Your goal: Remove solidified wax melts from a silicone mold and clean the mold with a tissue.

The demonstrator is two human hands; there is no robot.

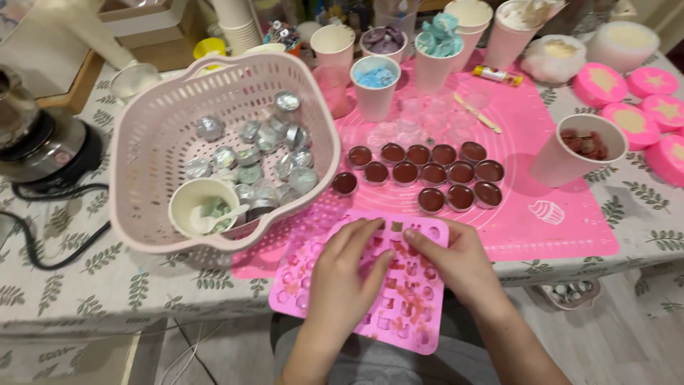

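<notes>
Both hands are pressing on a pink silicone mould (399, 314) overhanging the surface's (64, 285) near edge: left hand (348, 274) lying flat, fingers spread, right hand (450, 260) pinching its far rim, beside the pale basket (153, 135).

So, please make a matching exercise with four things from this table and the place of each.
Things:
1. pink mould
2. small white bowl
3. brown-filled round cups
4. paper cup with blue pieces

Places:
A. inside the pink basket, at its front
B. in rows on the pink mat
C. at the table edge, under the left hand and right hand
D. standing at the far side of the mat

Pairs: 1-C, 2-A, 3-B, 4-D
</notes>
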